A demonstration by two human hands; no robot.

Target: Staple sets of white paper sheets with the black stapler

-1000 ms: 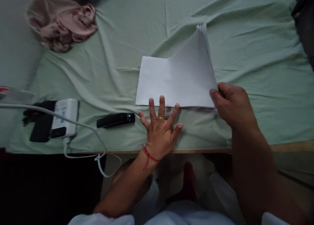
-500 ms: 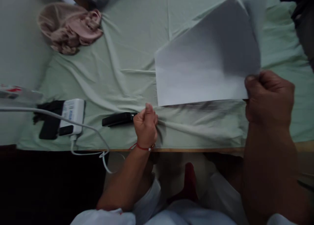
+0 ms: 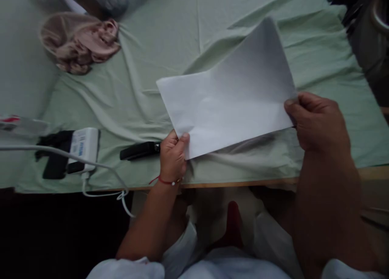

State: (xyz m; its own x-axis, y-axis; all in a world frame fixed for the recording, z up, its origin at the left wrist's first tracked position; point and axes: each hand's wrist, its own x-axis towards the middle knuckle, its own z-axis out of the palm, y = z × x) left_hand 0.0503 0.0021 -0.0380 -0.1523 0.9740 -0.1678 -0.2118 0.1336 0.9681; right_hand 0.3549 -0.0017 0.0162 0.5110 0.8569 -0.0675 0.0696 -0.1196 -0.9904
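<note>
A stack of white paper sheets is held tilted above the pale green cloth that covers the table. My left hand, with a red thread at the wrist, pinches the sheets' lower left corner. My right hand is closed on their right edge, thumb on top. A black stapler lies flat on the cloth just left of my left hand, not touched.
A white charger block with a white cable rests on a black object at the left. Crumpled pink fabric lies far left. The wooden table edge runs below my hands. A dark object stands at the far right.
The sheets lay on the cloth with my left hand spread flat; my right hand lifted them, my left fist closed, and now it grips their lower left corner.
</note>
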